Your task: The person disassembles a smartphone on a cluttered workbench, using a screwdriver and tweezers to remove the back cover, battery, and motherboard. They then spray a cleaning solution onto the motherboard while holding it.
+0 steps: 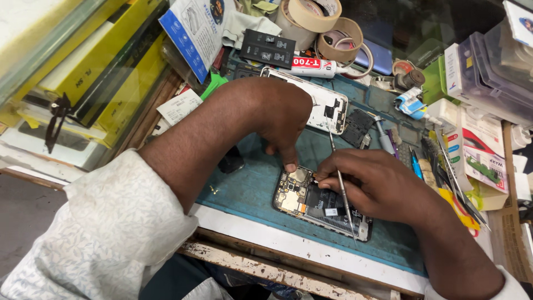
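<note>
Opened phone getting poked at on the bench

Right hand (383, 186) pinches thin tweezers (340, 183) over the opened phone (319, 204); left hand (280, 119) curls, one fingertip pressing its top corner, on the blue mat (250, 186). White back cover (327, 105) lies just behind.

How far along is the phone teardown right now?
Done: the opened phone lies on the blue mat with board and battery exposed; a white back cover lies apart behind it. In hand: the left hand presses a finger on the board, and the right hand holds tweezers there. Left: board and battery remain in place.
</note>
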